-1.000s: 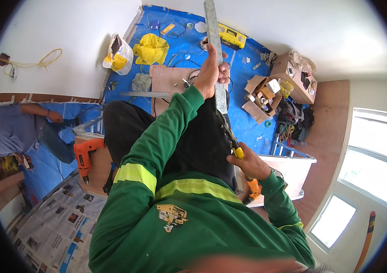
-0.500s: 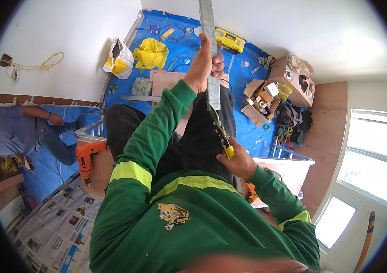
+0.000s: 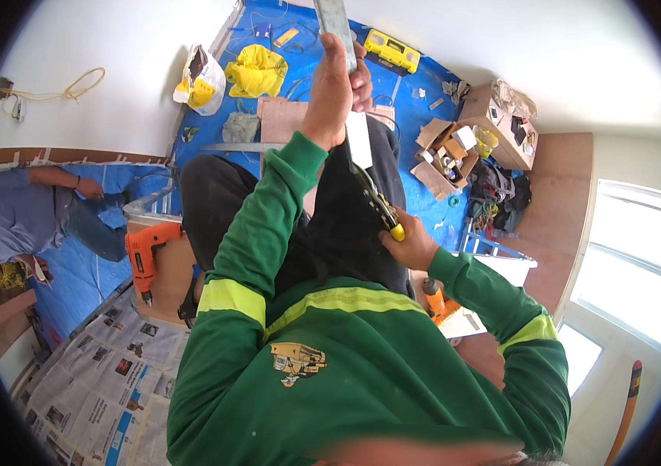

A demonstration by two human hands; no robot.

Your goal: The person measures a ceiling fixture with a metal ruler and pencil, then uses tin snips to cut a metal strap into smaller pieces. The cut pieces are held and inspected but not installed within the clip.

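Grey metal strip [image 3: 338, 27] upright, yellow-handled snips [image 3: 379, 208]

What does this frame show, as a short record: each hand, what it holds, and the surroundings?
left hand: raised, closed around a long grey metal strip
right hand: grips a yellow-tipped hand tool, its other end toward the strip
floor: blue tarp, newspaper
nearby: orange drill, cardboard boxes
other person: kneeling at left

I note white walls [image 3: 97, 46] around a floor covered by a blue tarp [image 3: 214, 101]. Newspaper sheets [image 3: 90, 388] lie at lower left. Bright daylight enters through windows [image 3: 633, 264] at right, beside bare wooden flooring [image 3: 555, 186].
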